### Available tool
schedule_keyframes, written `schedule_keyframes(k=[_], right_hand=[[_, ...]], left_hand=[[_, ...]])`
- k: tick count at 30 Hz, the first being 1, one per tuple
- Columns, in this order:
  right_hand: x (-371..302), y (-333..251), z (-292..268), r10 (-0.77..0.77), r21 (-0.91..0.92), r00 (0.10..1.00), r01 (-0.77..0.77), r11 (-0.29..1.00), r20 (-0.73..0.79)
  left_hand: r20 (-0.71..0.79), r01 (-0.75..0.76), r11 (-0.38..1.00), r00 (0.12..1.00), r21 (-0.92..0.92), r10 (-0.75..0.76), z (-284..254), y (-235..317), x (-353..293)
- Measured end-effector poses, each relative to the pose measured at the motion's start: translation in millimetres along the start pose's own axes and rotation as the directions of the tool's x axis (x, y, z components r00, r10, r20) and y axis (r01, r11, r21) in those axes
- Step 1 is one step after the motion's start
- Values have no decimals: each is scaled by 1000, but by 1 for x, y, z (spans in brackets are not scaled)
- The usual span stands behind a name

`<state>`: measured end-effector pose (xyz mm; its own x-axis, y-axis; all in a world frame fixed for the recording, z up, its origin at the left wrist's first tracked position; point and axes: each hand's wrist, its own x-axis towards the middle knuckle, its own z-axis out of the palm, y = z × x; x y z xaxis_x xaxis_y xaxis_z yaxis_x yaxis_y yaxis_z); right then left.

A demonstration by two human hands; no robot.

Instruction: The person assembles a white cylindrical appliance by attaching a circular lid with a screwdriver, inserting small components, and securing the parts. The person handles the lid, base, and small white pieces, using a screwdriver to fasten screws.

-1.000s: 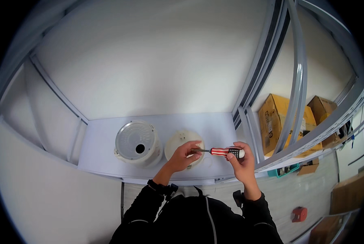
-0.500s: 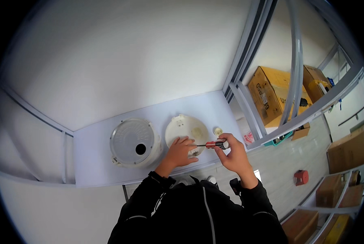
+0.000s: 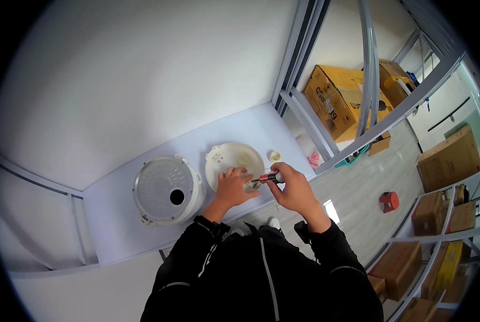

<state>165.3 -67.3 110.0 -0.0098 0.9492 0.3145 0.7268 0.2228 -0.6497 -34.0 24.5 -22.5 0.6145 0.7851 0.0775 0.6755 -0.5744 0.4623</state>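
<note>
A shallow cream round cover (image 3: 223, 163), like a basin, lies hollow side up on the white table. My left hand (image 3: 232, 189) rests over its near part, fingers spread and thumb apart. In my right hand (image 3: 296, 191) is a screwdriver (image 3: 271, 177) with a red, black and white handle, held nearly level. Its shaft points left to a small fitting (image 3: 252, 185) at the cover's near right rim, close to my left fingers. Whether the tip touches a screw is too small to tell. Just beyond the screwdriver stands a small round container (image 3: 274, 156).
To the left stands a white round tub (image 3: 157, 188) with a greyish lid and a dark hole. The table (image 3: 111, 231) ends close before me. Grey frame posts (image 3: 311, 121) rise on the right, with cardboard boxes (image 3: 331, 102) behind. A red stool (image 3: 388, 201) is on the floor.
The screwdriver has moved in toward the cover's near right fitting, and less of its shaft shows. My left hand stays over the cover with fingers more bent. The whole view has turned.
</note>
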Motion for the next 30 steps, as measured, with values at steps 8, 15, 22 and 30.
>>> schedule_keyframes(k=[8,15,22,30], right_hand=[[2,-3,5,12,-25,999,-11,1000,42],[5,-7,6,-4,-39,998,7,999,69],[11,-17,12,-94,-188,994,102,977,55],[30,-37,24,40,-496,994,14,868,99]], left_hand=[[-6,42,998,999,-46,-42,4,-2,-2],[-8,63,997,998,-42,-64,5,1,-1],[-81,57,998,995,-33,-60,18,2,2],[-52,117,992,991,-43,-120,19,11,7]])
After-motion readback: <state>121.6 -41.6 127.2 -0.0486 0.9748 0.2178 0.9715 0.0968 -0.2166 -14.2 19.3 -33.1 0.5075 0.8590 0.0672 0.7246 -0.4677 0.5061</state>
